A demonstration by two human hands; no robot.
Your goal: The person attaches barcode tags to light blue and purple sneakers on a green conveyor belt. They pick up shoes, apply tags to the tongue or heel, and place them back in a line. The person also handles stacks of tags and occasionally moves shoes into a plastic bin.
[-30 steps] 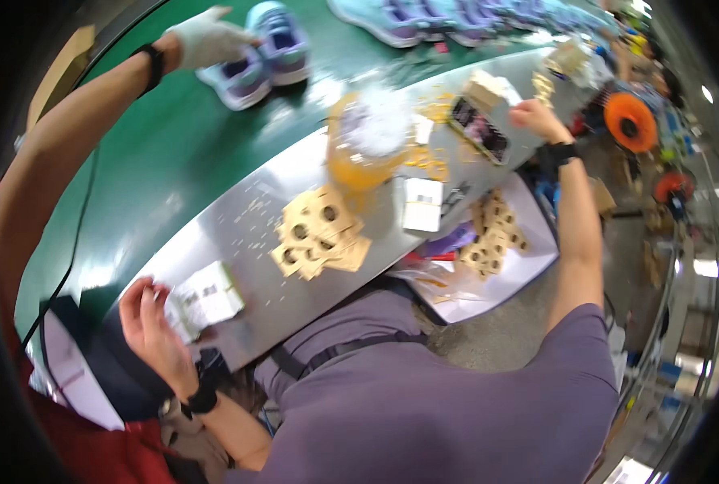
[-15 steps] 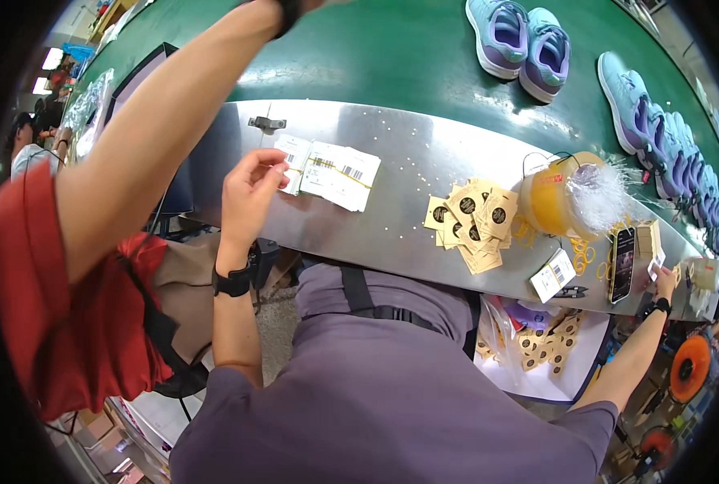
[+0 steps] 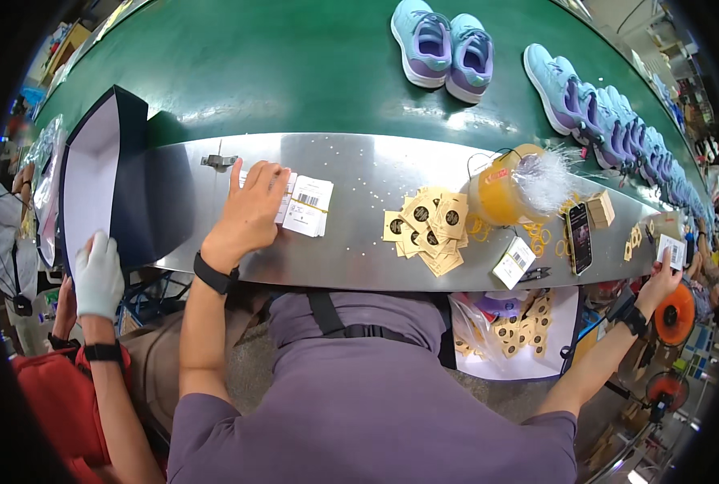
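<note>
My right grip, out past the table's far right end, is closed narrow on a white label card. My left grip is bent over the left part of a pile of white labels near the left end of the metal table; whether its fingertips pinch anything I cannot tell, since the back of the hand hides them.

The metal is bare and shiny between the piles, sprinkled with tiny pale specks, with a small metal clip near its back edge. Mid-table lies a loose heap of tan cards; to its right come a yellow tub with clear film bunched against it, rubber bands, a second label bundle and a phone.

Behind runs a glossy green surface, carrying a pair of blue-and-purple shoes and a long row of others (it bends away toward the right). At my left, a co-worker's gloved hand is at a dark box with a pale inside. An orange fan stands off right.
</note>
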